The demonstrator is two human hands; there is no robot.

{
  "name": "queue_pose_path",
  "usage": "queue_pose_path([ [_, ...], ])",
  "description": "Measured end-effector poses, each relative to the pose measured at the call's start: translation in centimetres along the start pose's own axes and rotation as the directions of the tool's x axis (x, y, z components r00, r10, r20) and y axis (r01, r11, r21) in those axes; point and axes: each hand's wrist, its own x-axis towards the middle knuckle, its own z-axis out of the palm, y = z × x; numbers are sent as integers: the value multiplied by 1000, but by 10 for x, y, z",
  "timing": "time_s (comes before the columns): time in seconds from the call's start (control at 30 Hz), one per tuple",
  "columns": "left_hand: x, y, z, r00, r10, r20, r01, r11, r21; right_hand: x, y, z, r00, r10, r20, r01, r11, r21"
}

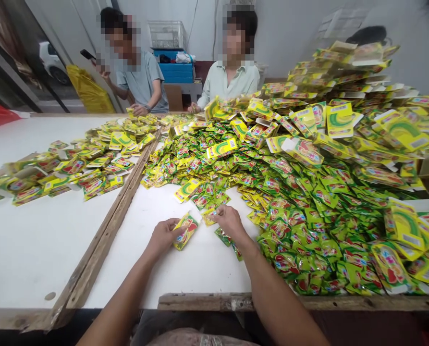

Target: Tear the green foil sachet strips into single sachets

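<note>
My left hand point(164, 236) is closed on a small stack of yellow-green sachets point(186, 230), held just above the white table point(37, 250). My right hand point(229, 221) reaches to the edge of the big sachet pile point(308, 211), fingertips pinching a loose sachet point(210, 216). More sachets lie under my right wrist.
Yellow-green printed cartons point(344, 91) are heaped at the back right. A second pile of cartons and sachets point(84, 163) lies at left beyond a wooden strip point(116, 216). Two seated people face me across the table; one point(137, 72) holds a phone. A wooden rail point(207, 302) edges the front.
</note>
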Motion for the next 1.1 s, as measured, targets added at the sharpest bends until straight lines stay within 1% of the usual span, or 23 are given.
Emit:
queue_pose_path([
  [0.03,-1,0,-1,1000,-6,15,6,1000,-6,0,0,1,1000,0,-9,2,989,150],
  [0.07,-2,1,-2,999,-11,35,12,1000,-23,-1,-1,1,1000,-9,-15,13,958,286],
  [0.1,-3,2,-2,998,-14,58,17,998,-52,-2,-2,3,1000,-27,-15,31,920,390],
  [0.13,-4,3,-2,997,-13,76,20,996,-90,-3,-4,4,999,-53,-1,47,889,456],
  [0.2,-6,5,-1,996,-2,93,19,984,-177,-7,-8,6,991,-110,70,61,864,499],
  [0.27,-7,7,2,995,7,98,17,970,-241,-10,-13,5,978,-143,149,55,876,479],
  [0.33,-9,8,4,993,-4,117,36,961,-273,-12,-16,-1,961,-163,221,50,896,442],
  [0.43,-10,8,7,991,-26,134,65,954,-294,-13,-15,-18,941,-202,270,110,941,320],
  [0.47,-9,8,7,991,-31,129,69,951,-300,-13,-13,-25,947,-195,256,133,962,240],
  [0.53,-9,6,6,992,-40,116,74,948,-311,-14,-7,-37,973,-136,186,140,990,-8],
  [0.57,-8,5,5,993,-47,112,80,946,-314,-15,-4,-42,984,-96,153,120,981,-155],
  [0.63,-7,2,2,992,-60,110,91,947,-309,-15,2,-45,990,-16,143,73,912,-404],
  [0.67,-7,1,1,992,-65,108,95,949,-300,-15,3,-45,986,11,167,70,877,-476],
  [0.73,-6,0,0,993,-72,94,96,955,-279,-14,4,-41,967,30,251,104,858,-503],
  [0.77,-6,1,0,993,-74,86,95,958,-272,-14,3,-39,958,17,286,125,873,-472],
  [0.8,-7,1,0,994,-76,80,95,959,-268,-13,2,-37,955,-8,297,139,896,-422],
  [0.83,-7,2,1,994,-78,75,95,959,-267,-12,0,-36,960,-42,278,146,920,-363],
  [0.93,-8,6,4,995,-71,75,89,958,-271,-10,-4,-35,976,-160,149,183,971,-154],
  [1.0,-9,7,6,995,-60,83,81,957,-277,-9,-4,-35,966,-236,108,239,971,-10],
  [1.1,-10,7,5,995,-42,94,67,956,-284,-8,-3,-33,946,-307,105,288,944,161],
])
